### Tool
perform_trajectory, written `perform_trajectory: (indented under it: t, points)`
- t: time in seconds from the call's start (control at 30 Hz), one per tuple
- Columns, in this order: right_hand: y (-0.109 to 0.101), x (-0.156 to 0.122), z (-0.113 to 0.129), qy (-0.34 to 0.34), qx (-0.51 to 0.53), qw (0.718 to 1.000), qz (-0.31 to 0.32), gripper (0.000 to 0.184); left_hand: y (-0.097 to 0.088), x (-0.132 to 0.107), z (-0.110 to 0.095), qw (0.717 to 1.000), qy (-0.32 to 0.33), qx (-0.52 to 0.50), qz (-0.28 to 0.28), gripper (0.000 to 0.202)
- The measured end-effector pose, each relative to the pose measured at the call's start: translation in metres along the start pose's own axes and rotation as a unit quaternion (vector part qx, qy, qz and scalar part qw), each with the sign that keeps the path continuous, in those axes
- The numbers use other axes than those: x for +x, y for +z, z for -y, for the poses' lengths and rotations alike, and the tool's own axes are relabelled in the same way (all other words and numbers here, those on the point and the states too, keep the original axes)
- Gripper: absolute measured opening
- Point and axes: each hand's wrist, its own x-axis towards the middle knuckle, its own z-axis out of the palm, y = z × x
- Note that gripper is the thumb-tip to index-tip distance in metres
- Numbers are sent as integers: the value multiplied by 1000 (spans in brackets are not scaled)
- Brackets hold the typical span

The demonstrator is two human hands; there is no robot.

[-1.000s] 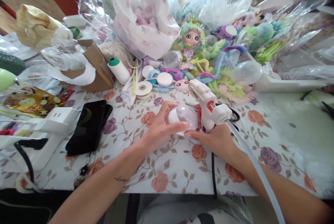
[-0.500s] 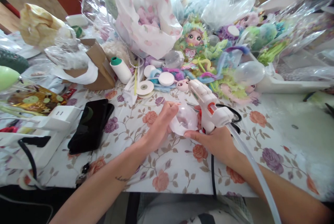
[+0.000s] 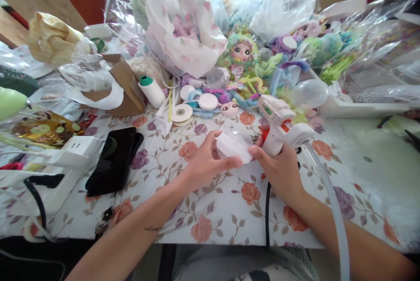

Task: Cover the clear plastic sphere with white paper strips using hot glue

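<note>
My left hand is closed around a clear plastic dome on a white round base, held just above the flowered tablecloth. My right hand grips the handle of a white hot glue gun with an orange trigger, and its index finger touches the dome's base. The gun's nozzle points up and away to the left. A clear glue stick runs back from the gun over my right forearm. The gun's black cord hangs over the table's front edge.
A black phone and a white power strip lie at the left. Behind my hands sit ribbon spools, a green-capped thread spool, a doll, plastic bags and a brown paper bag. White fluffy fabric covers the right.
My right hand has swung the glue gun to the right and tilted it upward. My left hand has turned the dome so its white base faces me.
</note>
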Motion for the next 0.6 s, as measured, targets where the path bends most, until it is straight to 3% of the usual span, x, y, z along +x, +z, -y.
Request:
perform_trajectory:
  t: [0.13, 0.3, 0.33, 0.47, 0.6]
  points:
    - [-1, 2, -2, -26, -1, 1000, -10, 29, -2, 0, 3, 973, 28, 227, -40, 55]
    - [1, 0, -1, -25, 0, 1000, 16, 47, -9, -1, -1, 961, 87, 257, -51, 82]
    - [2, -1, -1, -31, -5, 999, 20, 49, -11, -2, -2, 962, 120, 239, -54, 77]
    - [3, -3, -1, -58, -16, 998, 27, 49, -14, -4, -3, 952, 241, 173, -79, 21]
    - [3, -4, -3, -78, -30, 996, 22, 47, -16, -6, -6, 931, 298, 192, -91, 12]
